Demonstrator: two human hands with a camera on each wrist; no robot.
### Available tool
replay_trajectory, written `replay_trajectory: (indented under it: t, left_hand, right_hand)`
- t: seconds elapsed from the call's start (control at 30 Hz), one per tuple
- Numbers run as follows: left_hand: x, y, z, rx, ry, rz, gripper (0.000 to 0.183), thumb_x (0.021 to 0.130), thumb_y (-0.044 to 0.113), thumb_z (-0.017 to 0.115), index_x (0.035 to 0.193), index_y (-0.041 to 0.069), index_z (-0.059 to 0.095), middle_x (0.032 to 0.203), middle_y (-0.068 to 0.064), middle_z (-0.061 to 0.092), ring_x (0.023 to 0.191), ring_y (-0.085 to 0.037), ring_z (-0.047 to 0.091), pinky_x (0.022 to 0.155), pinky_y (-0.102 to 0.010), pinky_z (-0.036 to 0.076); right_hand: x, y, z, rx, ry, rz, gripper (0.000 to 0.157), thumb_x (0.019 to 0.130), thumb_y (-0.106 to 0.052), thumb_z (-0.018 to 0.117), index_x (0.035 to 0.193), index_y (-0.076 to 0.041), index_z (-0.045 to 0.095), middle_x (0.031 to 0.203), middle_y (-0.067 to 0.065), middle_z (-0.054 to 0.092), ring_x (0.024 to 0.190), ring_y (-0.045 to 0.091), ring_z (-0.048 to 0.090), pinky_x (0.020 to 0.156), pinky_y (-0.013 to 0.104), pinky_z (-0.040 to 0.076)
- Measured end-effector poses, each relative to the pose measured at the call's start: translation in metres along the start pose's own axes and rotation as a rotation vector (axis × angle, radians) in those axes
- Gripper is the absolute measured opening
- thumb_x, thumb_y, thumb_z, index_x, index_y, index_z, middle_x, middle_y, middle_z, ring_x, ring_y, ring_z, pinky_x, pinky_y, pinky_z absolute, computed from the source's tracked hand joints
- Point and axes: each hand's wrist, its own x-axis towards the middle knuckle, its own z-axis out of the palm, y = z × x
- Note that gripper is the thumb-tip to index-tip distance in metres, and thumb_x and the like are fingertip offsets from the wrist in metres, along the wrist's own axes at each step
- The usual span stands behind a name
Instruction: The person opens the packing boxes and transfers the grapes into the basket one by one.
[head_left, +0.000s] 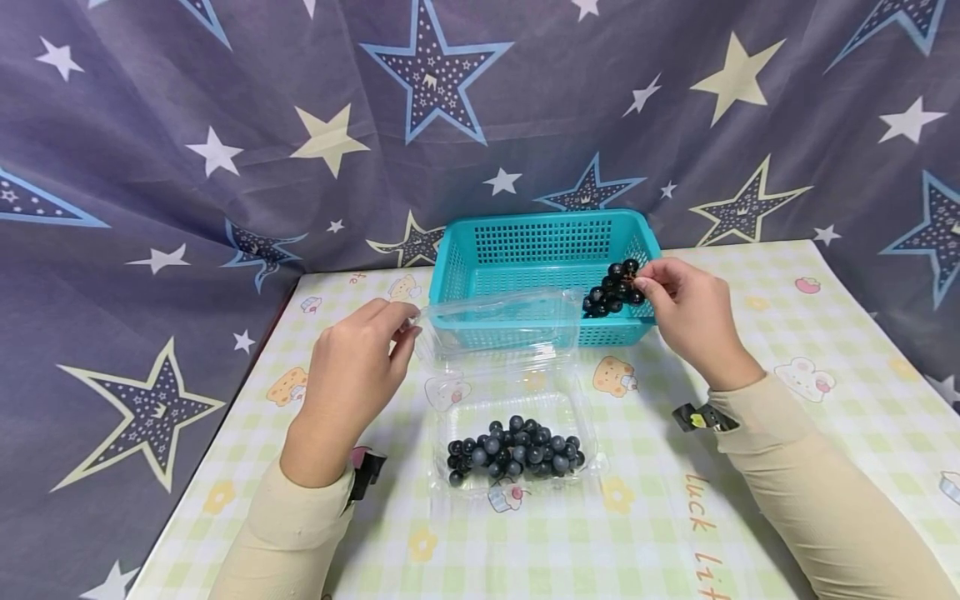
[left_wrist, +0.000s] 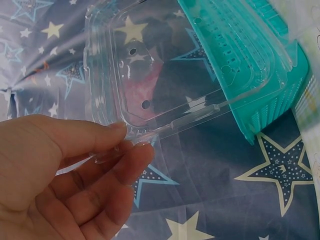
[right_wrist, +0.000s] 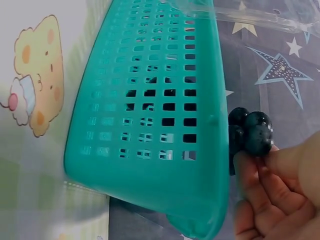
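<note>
Left hand (head_left: 348, 375) pinches the clear plastic lid (head_left: 502, 333) by its corner, likely to hold it tipped up off the tray (head_left: 465, 412) with loosely piled black grapes (head_left: 517, 450). Right hand (head_left: 693, 312) pinches a black grape bunch (head_left: 611, 293) near its stem, apparently so berries hang free; bunch is just left of the fingertips, over the teal basket's (head_left: 555, 217) right end.

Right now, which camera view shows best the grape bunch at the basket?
The head view, because most of the bunch is visible. The right wrist view shows only part, beyond the basket; the left wrist view, none.
</note>
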Motion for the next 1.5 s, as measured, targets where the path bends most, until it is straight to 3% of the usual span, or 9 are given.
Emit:
replay_trajectory:
  t: [1.03, 1.23, 1.5]
  left_hand:
    - [0.0, 0.0, 0.001, -0.031, -0.017, 0.009, 0.01, 0.092, 0.011, 0.076, 0.102, 0.011, 0.072, 0.082, -0.001, 0.067, 0.066, -0.016, 0.06, 0.061, -0.041, 0.052]
    - [0.0, 0.0, 0.001, -0.018, -0.042, -0.021, 0.012, 0.096, 0.019, 0.071, 0.106, 0.012, 0.071, 0.085, 0.002, 0.071, 0.071, -0.016, 0.069, 0.058, -0.042, 0.053]
    - [-0.001, -0.002, -0.002, -0.004, -0.071, -0.07, 0.012, 0.096, 0.026, 0.071, 0.096, 0.014, 0.071, 0.083, 0.001, 0.075, 0.073, -0.017, 0.074, 0.058, -0.044, 0.053]
  right_hand:
    - [-0.007, 0.003, 0.014, -0.009, -0.125, -0.008, 0.009, 0.101, -0.019, 0.068, 0.101, -0.011, 0.072, 0.082, 0.006, 0.07, 0.066, 0.021, 0.054, 0.061, 0.031, 0.042]
    - [-0.006, 0.005, 0.014, -0.011, -0.15, 0.006, 0.011, 0.102, -0.02, 0.066, 0.101, -0.012, 0.073, 0.082, 0.006, 0.07, 0.067, 0.02, 0.055, 0.061, 0.032, 0.042]
    - [-0.003, 0.006, 0.011, -0.022, -0.176, 0.019, 0.012, 0.103, -0.018, 0.065, 0.104, -0.011, 0.074, 0.096, 0.008, 0.077, 0.078, 0.022, 0.064, 0.071, 0.037, 0.046]
